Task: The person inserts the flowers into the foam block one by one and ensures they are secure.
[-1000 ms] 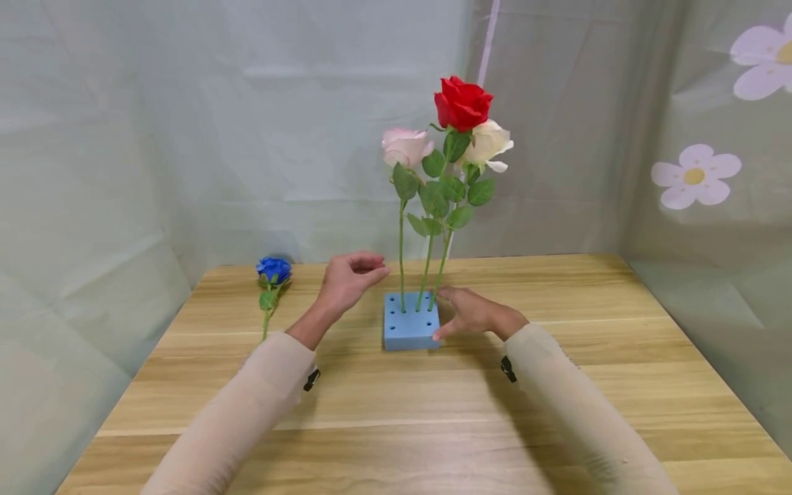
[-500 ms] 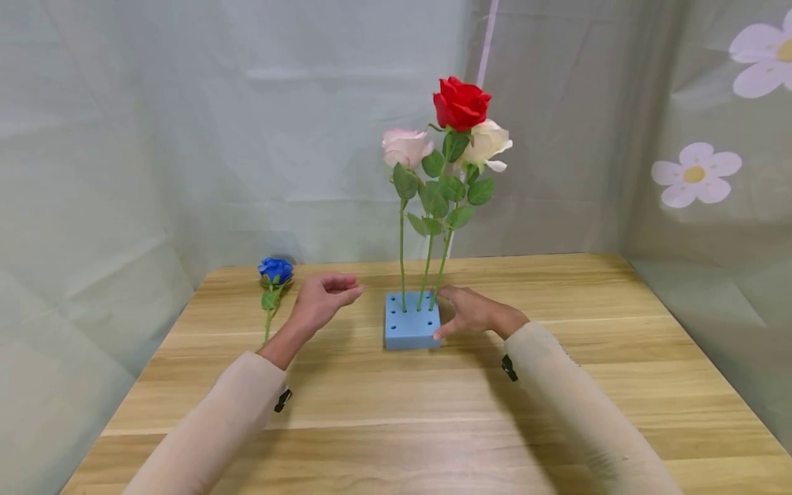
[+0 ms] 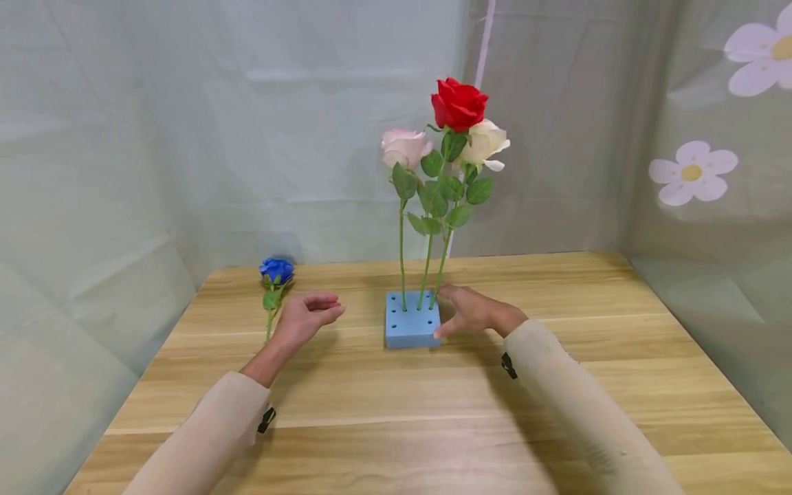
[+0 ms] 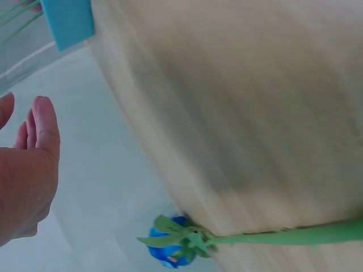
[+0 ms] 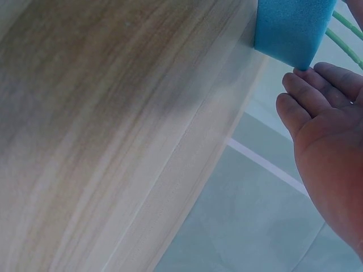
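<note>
In the head view a light-blue foam block (image 3: 412, 330) with several holes stands on the wooden table. Three artificial roses rise from it: a pink rose (image 3: 405, 148), a red rose (image 3: 459, 104) and a cream rose (image 3: 485, 143). At the block's right side my right hand (image 3: 475, 310) holds it, thumb at the front corner and fingers towards the back; the right wrist view shows fingertips (image 5: 303, 73) against its edge. My left hand (image 3: 304, 320) hovers over the table with nothing in it, fingers loosely bent. Just left of it lies a blue rose (image 3: 276, 270), its lower stem hidden by the arm.
The wooden table (image 3: 396, 440) ends at a pale fabric backdrop (image 3: 309, 137) behind and at both sides. Printed white flowers (image 3: 693, 173) decorate the right-hand cloth. The upright roses stand tall between my hands.
My left hand has moved left and nearer to me, away from the block and towards the blue rose. The right hand stays at the block, and the standing roses keep their places.
</note>
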`<state>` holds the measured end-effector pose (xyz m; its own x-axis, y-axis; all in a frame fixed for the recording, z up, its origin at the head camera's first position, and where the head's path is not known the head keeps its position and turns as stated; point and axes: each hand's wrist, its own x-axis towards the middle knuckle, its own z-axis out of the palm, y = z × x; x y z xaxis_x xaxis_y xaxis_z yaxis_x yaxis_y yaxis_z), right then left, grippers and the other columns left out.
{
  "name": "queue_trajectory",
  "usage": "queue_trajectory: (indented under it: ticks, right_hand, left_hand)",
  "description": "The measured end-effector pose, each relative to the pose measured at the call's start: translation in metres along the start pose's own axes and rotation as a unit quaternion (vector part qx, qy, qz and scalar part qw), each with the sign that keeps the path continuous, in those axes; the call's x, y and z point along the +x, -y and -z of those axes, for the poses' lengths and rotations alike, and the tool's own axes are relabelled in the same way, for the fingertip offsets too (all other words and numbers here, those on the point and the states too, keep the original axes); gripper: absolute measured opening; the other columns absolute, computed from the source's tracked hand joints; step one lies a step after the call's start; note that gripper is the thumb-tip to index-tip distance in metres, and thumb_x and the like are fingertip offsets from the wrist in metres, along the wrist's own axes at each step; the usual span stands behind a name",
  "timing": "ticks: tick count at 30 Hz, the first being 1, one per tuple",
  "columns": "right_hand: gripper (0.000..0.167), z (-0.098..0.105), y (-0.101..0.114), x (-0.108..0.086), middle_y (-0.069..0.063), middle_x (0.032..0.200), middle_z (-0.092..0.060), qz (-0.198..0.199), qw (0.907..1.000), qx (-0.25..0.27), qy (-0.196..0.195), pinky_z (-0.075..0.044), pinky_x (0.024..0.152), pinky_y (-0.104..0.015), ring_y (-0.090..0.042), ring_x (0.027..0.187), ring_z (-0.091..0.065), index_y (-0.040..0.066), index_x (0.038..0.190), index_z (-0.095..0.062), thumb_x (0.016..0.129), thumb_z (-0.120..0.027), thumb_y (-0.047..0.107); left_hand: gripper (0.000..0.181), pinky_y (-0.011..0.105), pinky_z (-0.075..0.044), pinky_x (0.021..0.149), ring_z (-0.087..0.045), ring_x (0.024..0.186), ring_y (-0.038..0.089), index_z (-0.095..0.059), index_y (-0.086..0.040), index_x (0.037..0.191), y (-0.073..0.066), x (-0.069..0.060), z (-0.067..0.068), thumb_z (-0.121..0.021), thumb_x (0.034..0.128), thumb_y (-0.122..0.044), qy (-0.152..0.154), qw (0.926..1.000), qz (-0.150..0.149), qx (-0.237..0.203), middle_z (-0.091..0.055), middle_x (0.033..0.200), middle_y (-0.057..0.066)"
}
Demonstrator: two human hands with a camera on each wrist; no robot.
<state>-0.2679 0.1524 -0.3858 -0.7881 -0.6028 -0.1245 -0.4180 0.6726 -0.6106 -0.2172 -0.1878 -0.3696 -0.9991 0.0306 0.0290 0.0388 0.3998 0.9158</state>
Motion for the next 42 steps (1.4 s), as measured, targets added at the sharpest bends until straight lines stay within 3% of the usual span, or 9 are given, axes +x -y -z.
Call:
queue_trajectory:
  ticks: [12,18,29,36,42]
  right_hand:
    - [0.101,0.000,-0.001,0.001,-0.023,0.155,-0.034,-0.003,1.0000,-0.005,0.002,-0.029,0.117,-0.050,-0.038,0.145,-0.029,-0.007,0.151,-0.033,0.079,-0.085,0.041]
    - [0.101,-0.001,-0.001,0.000,-0.023,0.155,-0.034,0.003,0.9999,-0.012,0.006,-0.030,0.117,-0.050,-0.038,0.144,-0.030,-0.008,0.150,-0.033,0.079,-0.085,0.043]
    - [0.099,0.003,0.001,-0.001,-0.024,0.154,-0.035,0.001,1.0000,-0.009,0.003,-0.030,0.116,-0.050,-0.039,0.144,-0.031,-0.009,0.150,-0.033,0.080,-0.085,0.039]
    - [0.101,0.004,0.001,-0.001,-0.023,0.157,-0.031,-0.003,0.9999,-0.010,0.004,-0.027,0.118,-0.050,-0.038,0.146,-0.027,-0.008,0.151,-0.031,0.080,-0.085,0.039]
    - [0.100,0.001,0.000,-0.001,-0.024,0.156,-0.033,-0.003,1.0000,-0.003,0.005,-0.028,0.117,-0.050,-0.039,0.145,-0.028,-0.009,0.151,-0.031,0.080,-0.085,0.038]
  left_hand:
    - [0.040,0.016,-0.055,0.073,-0.069,0.096,0.020,-0.062,0.014,0.122,0.026,-0.010,0.014,-0.075,0.0905,-0.008,-0.005,0.9996,0.012,0.025,-0.070,0.111,0.023]
    - [0.044,0.017,-0.055,0.075,-0.067,0.107,0.029,-0.061,0.012,0.126,0.034,-0.019,0.030,-0.074,0.0922,-0.014,-0.003,0.9975,0.043,0.056,-0.068,0.118,0.023]
    - [0.051,0.015,-0.055,0.072,-0.065,0.088,0.002,-0.058,0.013,0.130,0.049,-0.025,0.069,-0.073,0.0931,-0.019,-0.022,0.9934,0.076,0.084,-0.067,0.120,0.024]
    - [0.054,0.014,-0.052,0.070,-0.062,0.083,0.001,-0.057,0.015,0.127,0.061,-0.030,0.092,-0.075,0.0917,-0.021,-0.016,0.9879,0.088,0.127,-0.069,0.112,0.023]
    - [0.050,0.021,-0.057,0.069,-0.064,0.077,0.004,-0.054,0.021,0.125,0.069,-0.032,0.104,-0.073,0.0918,-0.012,-0.002,0.9871,0.117,0.109,-0.072,0.099,0.017]
